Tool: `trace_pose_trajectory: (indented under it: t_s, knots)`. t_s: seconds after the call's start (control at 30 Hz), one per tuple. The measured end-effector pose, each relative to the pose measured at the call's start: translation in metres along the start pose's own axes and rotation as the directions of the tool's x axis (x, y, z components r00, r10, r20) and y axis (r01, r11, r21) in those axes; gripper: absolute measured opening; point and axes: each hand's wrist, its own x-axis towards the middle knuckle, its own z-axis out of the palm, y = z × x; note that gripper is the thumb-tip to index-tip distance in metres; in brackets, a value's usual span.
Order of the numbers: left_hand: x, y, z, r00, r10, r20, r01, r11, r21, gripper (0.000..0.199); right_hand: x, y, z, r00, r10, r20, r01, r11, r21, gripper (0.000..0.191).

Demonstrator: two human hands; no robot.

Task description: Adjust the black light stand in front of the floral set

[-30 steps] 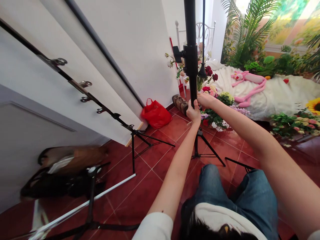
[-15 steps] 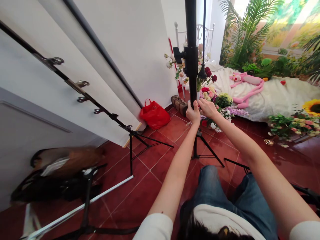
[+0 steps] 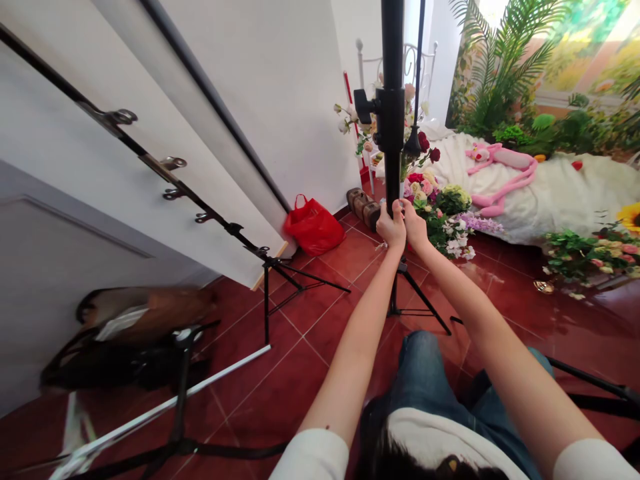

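A black light stand (image 3: 393, 123) rises upright in front of me, its thin legs spread on the tiles. My left hand (image 3: 391, 227) is wrapped round its pole below the black clamp collar. Close beside it, my right hand (image 3: 414, 223) also grips the pole, fingers curled in and partly hidden. The collar carries a locking knob (image 3: 366, 105) on its left side. A black cable with a plug-like end (image 3: 413, 142) hangs down along the pole's right side, above my hands.
Left stands another tripod (image 3: 285, 270) beside a white panel, with a red bag (image 3: 315, 227) behind. Artificial flowers (image 3: 453, 200) lie right of the pole, before a white-draped bed (image 3: 565, 200) with a pink plush toy (image 3: 507, 163). A white rod (image 3: 200, 387) and black stand legs (image 3: 180, 447) cross the lower left floor.
My right hand has come in closer to my left on the pole, its arm drawn inward. The whole view has shifted slightly, so the stand appears a little further right.
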Motion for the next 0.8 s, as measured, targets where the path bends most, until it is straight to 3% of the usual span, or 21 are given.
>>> trace_pose_trajectory:
  t_s: [0.23,0.5,0.67,0.8]
  knots:
    - [0.001,0.001,0.000,1.000,-0.006,-0.007,0.007,1.000,0.006,0.048,-0.007,0.017,-0.034,0.948,-0.256,0.192,0.278,0.956,-0.099,0.050]
    - [-0.001,0.003,-0.001,1.000,0.003,-0.007,-0.004,1.000,-0.018,0.050,0.020,0.008,-0.084,0.869,-0.300,0.395,0.420,0.868,-0.264,0.038]
    - [-0.001,0.004,-0.002,1.000,0.002,-0.002,-0.002,1.000,-0.015,0.047,0.024,-0.001,-0.092,0.903,-0.263,0.339,0.373,0.872,-0.317,0.031]
    - [-0.001,0.003,-0.001,1.000,-0.008,-0.001,0.008,1.000,-0.026,0.047,-0.001,0.006,-0.078,0.941,-0.253,0.224,0.312,0.905,-0.289,0.032]
